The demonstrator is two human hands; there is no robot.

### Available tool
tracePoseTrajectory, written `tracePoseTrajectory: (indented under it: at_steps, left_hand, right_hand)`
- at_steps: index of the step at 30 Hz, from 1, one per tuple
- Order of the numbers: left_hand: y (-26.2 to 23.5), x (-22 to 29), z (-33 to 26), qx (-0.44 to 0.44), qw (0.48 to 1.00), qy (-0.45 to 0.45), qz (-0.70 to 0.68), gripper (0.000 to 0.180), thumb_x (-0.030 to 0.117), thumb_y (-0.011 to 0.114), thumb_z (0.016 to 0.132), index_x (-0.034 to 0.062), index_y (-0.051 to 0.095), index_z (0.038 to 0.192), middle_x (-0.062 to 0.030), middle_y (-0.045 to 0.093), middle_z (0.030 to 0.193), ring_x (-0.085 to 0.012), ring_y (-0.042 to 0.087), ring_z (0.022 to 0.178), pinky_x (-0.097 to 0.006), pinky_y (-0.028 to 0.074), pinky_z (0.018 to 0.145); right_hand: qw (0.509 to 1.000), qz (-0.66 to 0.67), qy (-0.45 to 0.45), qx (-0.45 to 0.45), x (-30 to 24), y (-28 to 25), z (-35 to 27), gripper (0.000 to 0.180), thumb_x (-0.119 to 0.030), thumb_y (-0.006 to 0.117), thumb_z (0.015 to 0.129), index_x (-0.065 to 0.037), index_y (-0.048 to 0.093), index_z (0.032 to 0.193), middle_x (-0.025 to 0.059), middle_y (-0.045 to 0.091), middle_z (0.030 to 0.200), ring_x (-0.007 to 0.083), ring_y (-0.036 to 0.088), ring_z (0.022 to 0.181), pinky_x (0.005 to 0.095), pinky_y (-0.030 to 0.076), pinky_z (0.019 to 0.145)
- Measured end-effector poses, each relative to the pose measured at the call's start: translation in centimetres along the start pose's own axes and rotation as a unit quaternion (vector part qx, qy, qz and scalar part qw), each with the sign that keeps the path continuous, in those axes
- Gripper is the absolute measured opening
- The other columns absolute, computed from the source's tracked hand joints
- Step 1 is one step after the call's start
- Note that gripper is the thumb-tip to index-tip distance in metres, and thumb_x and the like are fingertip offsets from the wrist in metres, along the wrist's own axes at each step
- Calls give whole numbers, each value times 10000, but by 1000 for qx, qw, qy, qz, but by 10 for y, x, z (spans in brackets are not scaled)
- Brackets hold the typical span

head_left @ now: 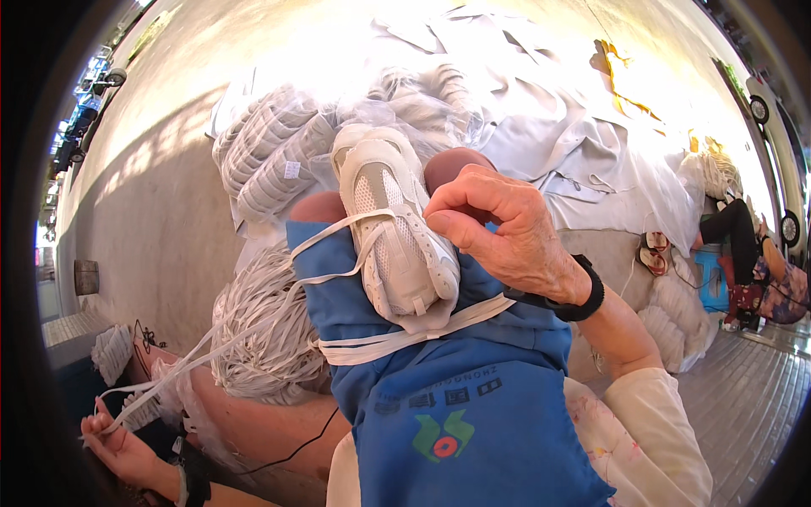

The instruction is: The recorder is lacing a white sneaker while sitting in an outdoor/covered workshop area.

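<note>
A cream and white sneaker (399, 241) rests on the blue apron (473, 389) over my lap, heel toward me. A white shoelace (198, 353) runs from its eyelets down to the far left. There my left hand (125, 448), stretched out low, pinches the drawn-out lace. Beside the shoe's right edge, my right hand (507, 215) is closed, thumb and forefinger together at the eyelet row. Whatever is between those fingertips is too small to make out. More flat white laces (422, 335) lie across the apron behind the heel.
A big bundle of white laces (270, 329) hangs left of my knees. Bagged stacks of pale shoes (279, 144) lie ahead on white sheeting (549, 152). At the right, another person (773, 283) sits near a blue stool (714, 279) and plastic bags (676, 325).
</note>
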State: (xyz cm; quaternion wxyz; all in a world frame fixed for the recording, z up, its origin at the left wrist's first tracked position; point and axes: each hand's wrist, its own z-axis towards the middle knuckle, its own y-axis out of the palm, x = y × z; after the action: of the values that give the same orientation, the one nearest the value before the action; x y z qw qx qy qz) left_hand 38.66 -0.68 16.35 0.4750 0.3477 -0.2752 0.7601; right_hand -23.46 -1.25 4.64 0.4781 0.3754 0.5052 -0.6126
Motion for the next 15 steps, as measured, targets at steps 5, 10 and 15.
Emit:
tracePoseTrajectory:
  at_steps: [5, 10, 15]
  left_hand:
    - [311, 13, -122, -256, 963, -83, -38, 212, 92, 487, 972, -70, 618, 932, -124, 614, 831, -160, 574, 699, -315, 503, 746]
    - [378, 26, -147, -376, 923, -81, -25, 169, 76, 543, 956, -60, 627, 902, -72, 586, 781, -134, 535, 664, -255, 455, 640]
    - [390, 25, -155, -399, 915, -66, 2, 132, 68, 580, 935, -56, 619, 911, -82, 576, 771, -154, 542, 661, -260, 422, 610]
  right_hand:
    - [989, -29, -139, -39, -20, 22, 17, 201, -78, 752, 804, -36, 717, 997, 69, 649, 889, 204, 574, 794, 294, 463, 751]
    - [989, -47, -133, -43, -17, 31, 11, 349, -113, 777, 788, -41, 687, 1117, 91, 627, 1033, 200, 573, 836, 307, 470, 752]
    - [990, 6, -129, -62, -5, 34, 10, 270, -60, 754, 795, -27, 704, 1059, 97, 648, 983, 199, 609, 865, 296, 496, 736]
